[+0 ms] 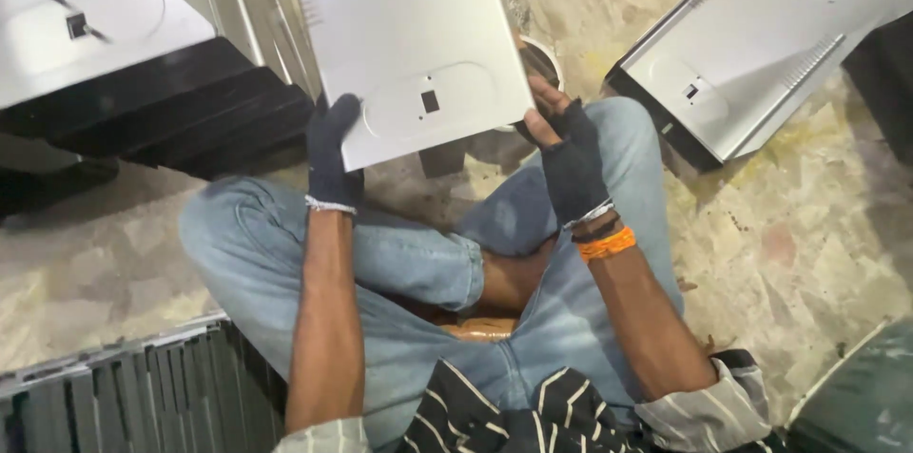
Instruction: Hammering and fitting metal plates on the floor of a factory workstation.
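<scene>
Sheet-metal panel (409,35), pale grey with a small square slot, is held above the crossed knees. Left hand (333,154) grips its seven o'clock corner; right hand (563,154) clasps its five o'clock corner, both gloved, fingers closed on the edges.

Head camera looks steeply down (close) at the lap.

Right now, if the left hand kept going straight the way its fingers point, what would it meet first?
The left hand already grips the white metal panel at its lower corner, fingers pointing up the frame. Past that, probably the stack of panels on the dark base; depth is unclear.
</scene>
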